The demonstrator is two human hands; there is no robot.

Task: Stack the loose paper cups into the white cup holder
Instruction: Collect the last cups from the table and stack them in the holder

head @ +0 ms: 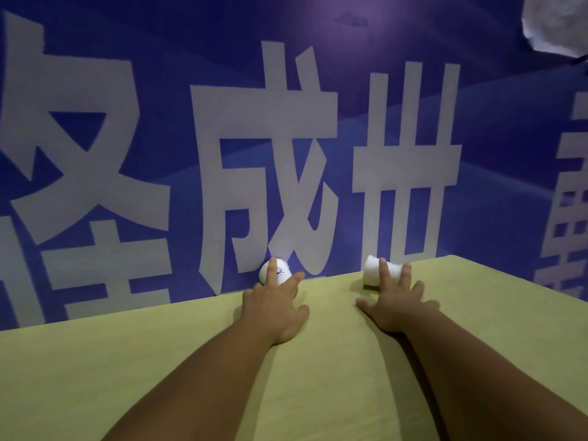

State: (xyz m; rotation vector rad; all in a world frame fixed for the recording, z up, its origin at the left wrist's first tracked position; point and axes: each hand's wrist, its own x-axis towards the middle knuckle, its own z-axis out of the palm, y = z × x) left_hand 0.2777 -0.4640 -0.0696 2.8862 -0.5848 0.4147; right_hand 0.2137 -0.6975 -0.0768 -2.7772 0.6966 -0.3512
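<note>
Two white paper cups lie on their sides at the far edge of the yellow-green table (191, 361). The left cup (281, 271) carries a small blue print, and the straight, spread fingers of my left hand (275, 305) reach over it and touch it. The plain right cup (375, 271) has its mouth turned left; my right hand (397, 302) stretches over it with fingers straight and spread, fingertips on its body. Neither hand is curled round its cup. No white cup holder is in view.
A blue wall banner (254, 138) with large white characters rises right behind the table's far edge. The table's right edge (525, 281) slants away at the right. A crumpled white object (556, 23) is at the top right corner.
</note>
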